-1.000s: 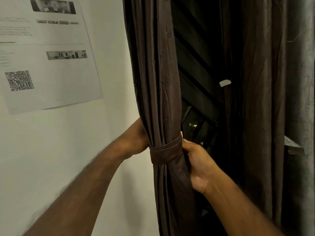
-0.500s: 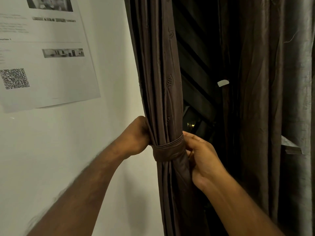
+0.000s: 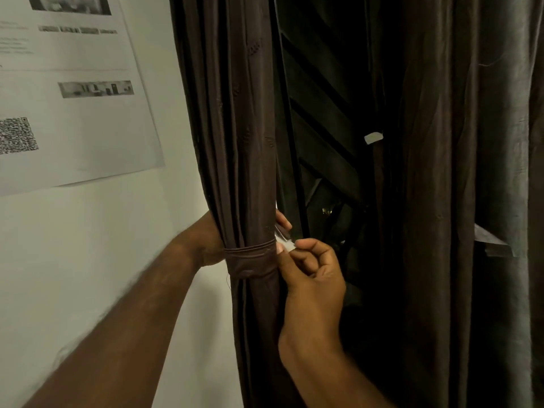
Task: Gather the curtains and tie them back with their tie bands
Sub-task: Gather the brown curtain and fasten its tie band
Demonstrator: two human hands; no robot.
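Grip of the right hand (image 3: 312,269) pinches the pale end of the tie band (image 3: 250,257); left hand (image 3: 206,242) clasps the curtain (image 3: 235,142).

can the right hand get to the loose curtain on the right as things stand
Probably yes: nothing hangs between the right hand and the loose curtain, but its grip pinches the tie band.

Dim indoor light, greenish cast. Wall (image 3: 73,260) is the brightest area, evenly lit, no glare. Window gap (image 3: 323,113) near black, detail lost. Gathered curtain (image 3: 235,142) folds barely separate. Left forearm (image 3: 132,319) outline smeared by motion blur. Printed sheet (image 3: 88,128) text soft, unreadable.
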